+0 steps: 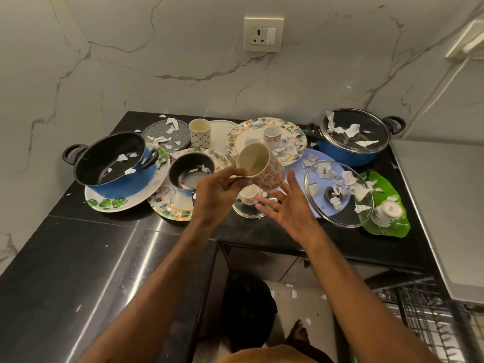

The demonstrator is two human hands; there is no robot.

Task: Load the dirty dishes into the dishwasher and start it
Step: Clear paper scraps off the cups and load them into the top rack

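My left hand [217, 189] holds a cream tumbler with red flower print [260, 166], tilted with its mouth toward me, above the black counter [78, 258]. My right hand [285, 205] is open beside it, fingers spread, touching nothing that I can tell. Under the tumbler sits a small white cup [248, 195] on a glass lid. Dirty dishes strewn with paper scraps cover the counter: a big blue pot [115, 163] on a leaf-print plate, a small blue pot [190, 175], a lidded blue pot [353, 138]. The dishwasher rack [429, 318] shows at lower right.
A patterned tumbler [200, 133], a floral plate [267, 140] with a cup [272, 137], a glass lid [337, 192] on a lilac plate, and a green leaf dish [385, 205] with an overturned cup lie around. A wall socket [264, 34] is on the marble wall.
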